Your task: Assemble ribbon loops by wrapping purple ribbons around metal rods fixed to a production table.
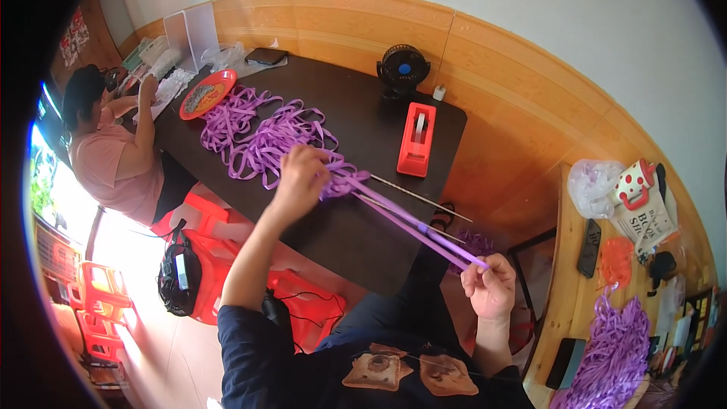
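Observation:
A tangled heap of purple ribbon [261, 140] lies on the dark table [348, 98]. My left hand [301, 182] is at its near right end, fingers curled in on the ribbon; exactly which strands they hold is hidden. Several purple strands [405, 216] run taut from beside that hand down to my right hand [491, 288], which pinches their ends between thumb and fingers past the table's edge. Thin pale sticks [424, 198] lie beside the strands, jutting over that edge.
A red tape dispenser [416, 140] and a black fan [403, 70] stand at the table's far right. Left are a red plate [208, 95] and a seated person [117, 144]. Red stools [303, 295] stand below. A wooden bench [556, 295] at right bears more purple ribbon [609, 348].

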The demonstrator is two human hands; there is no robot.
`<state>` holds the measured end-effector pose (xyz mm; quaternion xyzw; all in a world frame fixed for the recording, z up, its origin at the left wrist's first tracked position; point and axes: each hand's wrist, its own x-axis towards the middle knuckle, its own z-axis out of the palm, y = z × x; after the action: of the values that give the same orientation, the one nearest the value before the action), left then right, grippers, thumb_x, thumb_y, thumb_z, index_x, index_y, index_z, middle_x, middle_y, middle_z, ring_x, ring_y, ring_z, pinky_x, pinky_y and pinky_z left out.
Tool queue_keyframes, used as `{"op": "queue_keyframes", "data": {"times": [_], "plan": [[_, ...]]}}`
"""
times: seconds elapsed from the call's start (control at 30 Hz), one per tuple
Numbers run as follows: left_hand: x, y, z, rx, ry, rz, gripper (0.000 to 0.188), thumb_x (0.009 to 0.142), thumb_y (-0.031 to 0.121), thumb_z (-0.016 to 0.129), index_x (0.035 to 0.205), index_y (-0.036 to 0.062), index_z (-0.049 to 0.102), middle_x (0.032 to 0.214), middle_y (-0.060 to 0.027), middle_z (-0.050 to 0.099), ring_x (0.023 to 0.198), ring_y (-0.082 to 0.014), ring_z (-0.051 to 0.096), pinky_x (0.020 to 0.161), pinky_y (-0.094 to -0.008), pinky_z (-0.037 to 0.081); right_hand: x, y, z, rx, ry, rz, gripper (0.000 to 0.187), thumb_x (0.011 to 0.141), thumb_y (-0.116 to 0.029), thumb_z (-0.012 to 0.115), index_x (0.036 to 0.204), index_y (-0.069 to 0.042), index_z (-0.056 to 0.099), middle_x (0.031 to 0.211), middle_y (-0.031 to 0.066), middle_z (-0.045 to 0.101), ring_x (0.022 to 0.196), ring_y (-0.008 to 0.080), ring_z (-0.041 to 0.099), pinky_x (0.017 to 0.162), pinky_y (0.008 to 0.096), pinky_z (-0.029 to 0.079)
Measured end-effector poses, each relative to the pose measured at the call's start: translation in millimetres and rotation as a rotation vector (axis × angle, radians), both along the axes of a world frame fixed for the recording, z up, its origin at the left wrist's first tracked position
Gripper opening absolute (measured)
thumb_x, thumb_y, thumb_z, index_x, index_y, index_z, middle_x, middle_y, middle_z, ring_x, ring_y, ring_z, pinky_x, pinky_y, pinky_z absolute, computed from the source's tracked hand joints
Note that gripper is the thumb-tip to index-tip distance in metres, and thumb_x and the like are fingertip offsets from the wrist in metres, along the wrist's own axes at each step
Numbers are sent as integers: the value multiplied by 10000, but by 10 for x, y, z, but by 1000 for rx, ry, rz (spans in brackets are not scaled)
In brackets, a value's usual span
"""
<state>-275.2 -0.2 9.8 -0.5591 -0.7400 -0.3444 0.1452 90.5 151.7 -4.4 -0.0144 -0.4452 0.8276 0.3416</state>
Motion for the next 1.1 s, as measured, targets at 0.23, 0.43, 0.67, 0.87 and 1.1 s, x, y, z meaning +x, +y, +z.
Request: {"op": "queue_keyframes", "data": {"times": [0.23, 0.43, 0.67, 0.87, 1.1], "plan": [[-753, -208, 133, 221, -237, 257, 132, 767, 117, 671, 822, -1, 650, 974, -135, 656, 950, -320, 584, 842, -394, 452, -97, 69, -65, -308, 161, 41, 120, 961, -112, 498, 977, -37, 590, 750, 106, 576, 568, 149, 467, 576, 285, 370], [-65, -185, 402, 202, 143, 303, 377, 790, 85, 639, 1153, 2, 583, 1075, -176, 608, 1025, -356, 551, 889, -435, 423, -24, 45, -14, -79, -121, -31, 106, 927, -84, 523, 979, -19, 587, 699, 132, 588, 503, 143, 457, 510, 269, 349], [1660, 335, 539, -60, -691, -961, 521, 835, 111, 657, 1312, -14, 490, 1257, -172, 560, 1145, -305, 534, 987, -398, 394, 288, 48, 416, 241, -421, -8, 74, 852, 13, 569, 871, 75, 604, 597, 138, 585, 437, 112, 478, 396, 208, 305], [2005, 538, 145, -478, -1442, -1112, 144, 910, 26, 593, 1013, -46, 662, 804, -48, 650, 742, -95, 608, 695, -224, 485, 785, 310, 428, 281, -230, -42, 126, 908, -66, 564, 908, 61, 570, 586, 136, 566, 425, 110, 457, 387, 210, 293], [2126, 546, 28, -438, -1617, -910, 183, 882, -13, 606, 1054, -54, 655, 814, -74, 669, 746, -118, 635, 728, -244, 510, 669, 396, 135, 749, -683, -709, 326, 798, 60, 629, 1113, -22, 619, 1004, 61, 646, 557, 25, 457, 498, 170, 358]]}}
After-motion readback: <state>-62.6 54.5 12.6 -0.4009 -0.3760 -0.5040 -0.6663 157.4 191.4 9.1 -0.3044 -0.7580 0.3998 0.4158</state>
